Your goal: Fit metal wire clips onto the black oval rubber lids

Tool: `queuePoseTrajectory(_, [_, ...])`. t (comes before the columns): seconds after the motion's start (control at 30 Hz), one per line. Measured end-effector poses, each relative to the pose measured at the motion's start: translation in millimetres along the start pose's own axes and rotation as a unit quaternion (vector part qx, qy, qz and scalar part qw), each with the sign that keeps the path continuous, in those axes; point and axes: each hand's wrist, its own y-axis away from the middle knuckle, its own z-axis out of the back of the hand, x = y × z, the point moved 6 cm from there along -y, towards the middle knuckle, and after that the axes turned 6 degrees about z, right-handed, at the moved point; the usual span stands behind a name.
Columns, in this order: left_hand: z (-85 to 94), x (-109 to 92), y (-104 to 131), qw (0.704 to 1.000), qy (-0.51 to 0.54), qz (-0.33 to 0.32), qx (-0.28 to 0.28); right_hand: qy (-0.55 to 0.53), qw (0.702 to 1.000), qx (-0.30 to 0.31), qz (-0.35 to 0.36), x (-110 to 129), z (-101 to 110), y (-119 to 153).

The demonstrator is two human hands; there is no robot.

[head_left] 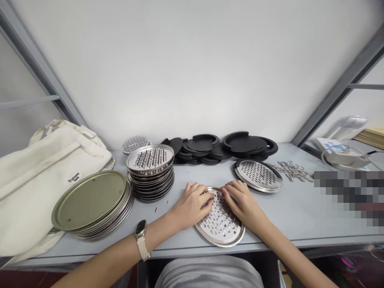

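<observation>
A round metal grater plate (222, 224) with rows of raised holes lies at the table's front edge. My left hand (195, 202) rests on its far left side, with fingers curled over the rim and onto the holes. At the far right of the same plate, my right hand (241, 200) grips the rim with bent fingers. Both fingertip groups sit close together near the far edge, and what lies under them is hidden. Just beyond my right hand is another round grater (259, 175), partly framed by a black rim.
Left of my hands stand a stack of grater plates (151, 158) and a stack of round lids (93, 200), beside a cream bag (45, 176). Black round holders (201, 145) are piled along the wall. Metal clips (291, 171) lie at the right, near a white box (339, 150).
</observation>
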Motion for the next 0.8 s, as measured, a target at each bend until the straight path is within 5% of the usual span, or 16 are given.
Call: queuePoseTrajectory(0.8, [-0.3,-2.6,-1.7,1.000,0.003,-0.001,0.008,0.021,0.996,0.055,0.073,-1.1,-7.9,-3.2])
